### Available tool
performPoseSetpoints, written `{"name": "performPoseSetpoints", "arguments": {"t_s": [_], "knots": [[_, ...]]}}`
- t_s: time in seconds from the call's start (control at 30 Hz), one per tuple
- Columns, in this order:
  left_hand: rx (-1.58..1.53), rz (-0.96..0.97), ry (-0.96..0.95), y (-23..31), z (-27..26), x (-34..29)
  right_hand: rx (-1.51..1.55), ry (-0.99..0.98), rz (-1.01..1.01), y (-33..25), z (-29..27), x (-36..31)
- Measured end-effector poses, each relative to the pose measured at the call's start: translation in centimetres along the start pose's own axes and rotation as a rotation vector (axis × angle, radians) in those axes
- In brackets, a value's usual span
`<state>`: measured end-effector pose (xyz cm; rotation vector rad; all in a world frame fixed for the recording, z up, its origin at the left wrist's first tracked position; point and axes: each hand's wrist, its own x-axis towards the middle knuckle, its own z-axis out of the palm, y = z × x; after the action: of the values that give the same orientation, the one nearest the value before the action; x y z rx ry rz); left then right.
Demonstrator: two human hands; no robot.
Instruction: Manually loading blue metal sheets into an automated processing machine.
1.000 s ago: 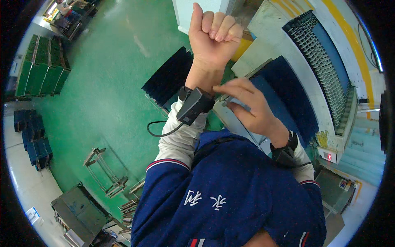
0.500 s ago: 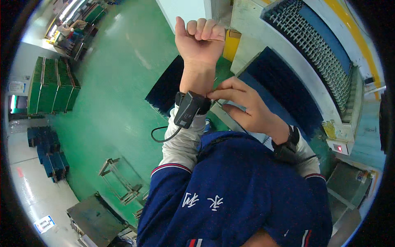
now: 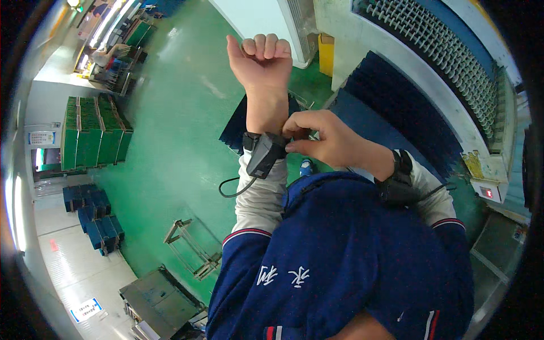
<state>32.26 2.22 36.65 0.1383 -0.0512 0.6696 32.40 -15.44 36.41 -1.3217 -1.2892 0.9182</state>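
Watching from the side here: the left hand (image 3: 262, 59) is held up in a loose fist, fingers curled shut on nothing, while the right hand (image 3: 326, 141) pinches at the black device (image 3: 265, 156) strapped on the left wrist. Thumb and fingertips are closed on its top edge or the strap — can't tell which exactly. The device sits just above the grey sleeve (image 3: 258, 198), tilted outward a bit, with a thin black cable (image 3: 235, 190) looping down off it.

What I'd worry about: that tilt. If the strap isn't snug, the device could roll round the wrist or slide down onto the sleeve. The cable loop hangs free, so a careless arm swing could snag it and yank the plug. There's a second black unit (image 3: 399, 184) on the right wrist with its own lead — two loose wires near each other could tangle.

Containers: stacks of green crates (image 3: 93, 133) against the far wall and some blue bins (image 3: 90, 215) nearer, both well apart from the hands. Too small to see what's inside. A yellow box (image 3: 327, 54) sits by the machine, contents hidden.
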Motion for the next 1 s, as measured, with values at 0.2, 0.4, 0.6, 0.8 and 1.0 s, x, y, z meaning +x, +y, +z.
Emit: {"name": "performPoseSetpoints", "arguments": {"t_s": [0.2,0.4,0.6,0.8,1.0], "knots": [[0.083,-0.003,0.097,-0.8,-1.7,0.5,-0.073,0.194,-0.215,1.2,0.5,-0.2],[0.145,-0.015,0.158,-1.5,-3.4,1.2,0.116,0.126,-0.006,1.4,0.4,-0.6],[0.258,0.0,0.241,-2.1,-4.0,1.5,0.147,0.078,0.107,1.5,0.1,-0.6],[0.466,0.074,0.226,-2.7,-5.7,1.3,0.129,-0.022,0.122,1.3,-0.3,0.2],[0.348,-0.036,0.322,-2.7,-6.9,0.3,0.291,-0.171,0.322,2.4,-1.0,0.9]]}}
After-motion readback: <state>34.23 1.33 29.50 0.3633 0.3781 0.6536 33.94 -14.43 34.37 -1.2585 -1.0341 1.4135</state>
